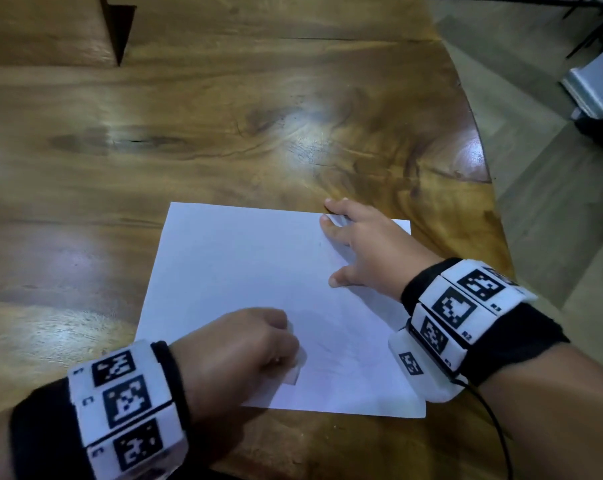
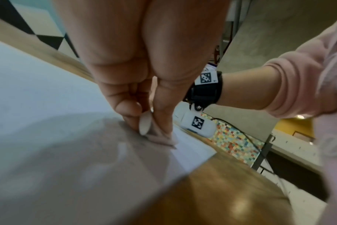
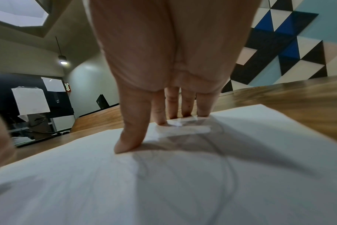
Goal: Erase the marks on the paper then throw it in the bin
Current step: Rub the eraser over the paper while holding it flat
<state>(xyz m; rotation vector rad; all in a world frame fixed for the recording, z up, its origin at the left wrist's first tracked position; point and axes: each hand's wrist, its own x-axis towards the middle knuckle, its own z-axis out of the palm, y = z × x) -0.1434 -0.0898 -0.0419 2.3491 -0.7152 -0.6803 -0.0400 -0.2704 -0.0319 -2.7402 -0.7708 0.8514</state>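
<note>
The left hand (image 1: 237, 344) sits at the near left of the paper (image 1: 244, 271), its fingers curled and pinching a small white eraser (image 1: 295, 370) whose lower end touches the sheet. In the left wrist view the thumb and fingertips (image 2: 129, 109) close on the eraser (image 2: 144, 124) from both sides, and its tip meets the paper (image 2: 48, 91) inside the hand's own shadow. This view is blurred.

The paper lies flat on the table (image 1: 224, 116), near the front edge, one white sheet, slightly turned. Faint grey pencil marks (image 1: 331, 348) show just right of the eraser, between the two hands. In the right wrist view thin curved lines (image 3: 227, 159) run over the sheet (image 3: 87, 182) close to the camera.

The right hand (image 1: 366, 247) lies on the far right part of the paper, fingers straight and spread, tips pressing down. A small strip of clear tape (image 1: 338, 220) shows under the far fingers, at the sheet's top edge. The right wrist view shows the thumb and four fingers (image 3: 133, 121) fanned, tips down on the sheet, with the tape (image 3: 183, 129) just in front of them.

Each wrist wears a black band with black-and-white markers. A pink sleeve (image 2: 298, 79) covers the right forearm. The bin cannot be seen in any view.
</note>
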